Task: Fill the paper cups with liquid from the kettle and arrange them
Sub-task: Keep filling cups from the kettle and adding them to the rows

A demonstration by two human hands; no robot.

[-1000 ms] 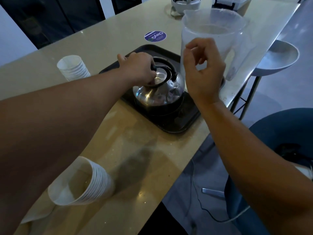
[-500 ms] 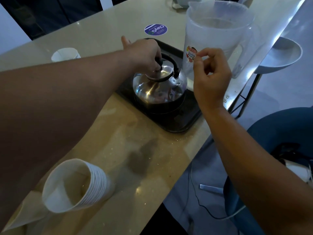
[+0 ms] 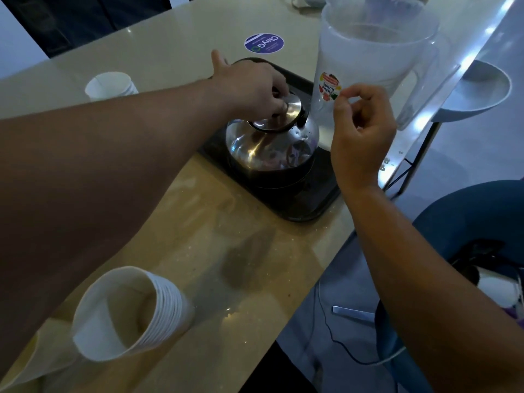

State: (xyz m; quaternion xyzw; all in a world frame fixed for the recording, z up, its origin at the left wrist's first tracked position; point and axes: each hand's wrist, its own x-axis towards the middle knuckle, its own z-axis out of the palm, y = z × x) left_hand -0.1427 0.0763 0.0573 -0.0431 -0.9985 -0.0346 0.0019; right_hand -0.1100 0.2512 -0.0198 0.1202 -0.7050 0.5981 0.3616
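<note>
A shiny steel kettle [image 3: 269, 148] stands on a black tray [image 3: 300, 205] in the middle of the beige table. My left hand [image 3: 249, 86] reaches over it and grips the knob of the kettle lid [image 3: 292, 106], which is tilted up off the opening. My right hand [image 3: 360, 131] hovers just right of the kettle with loosely curled fingers and holds nothing. One stack of white paper cups [image 3: 127, 313] lies on its side near me at the left. A second cup stack [image 3: 110, 85] sits farther back at the left.
A large clear plastic pitcher [image 3: 377, 52] stands on the tray right behind the kettle, close to my right hand. A round purple sticker [image 3: 263, 43] lies on the table beyond. The table edge runs along the right, with a white stool [image 3: 479, 92] and a blue chair [image 3: 467, 217] past it.
My left hand has tilted the kettle lid up from the kettle. My right hand has drifted slightly lower in front of the pitcher, still holding nothing.
</note>
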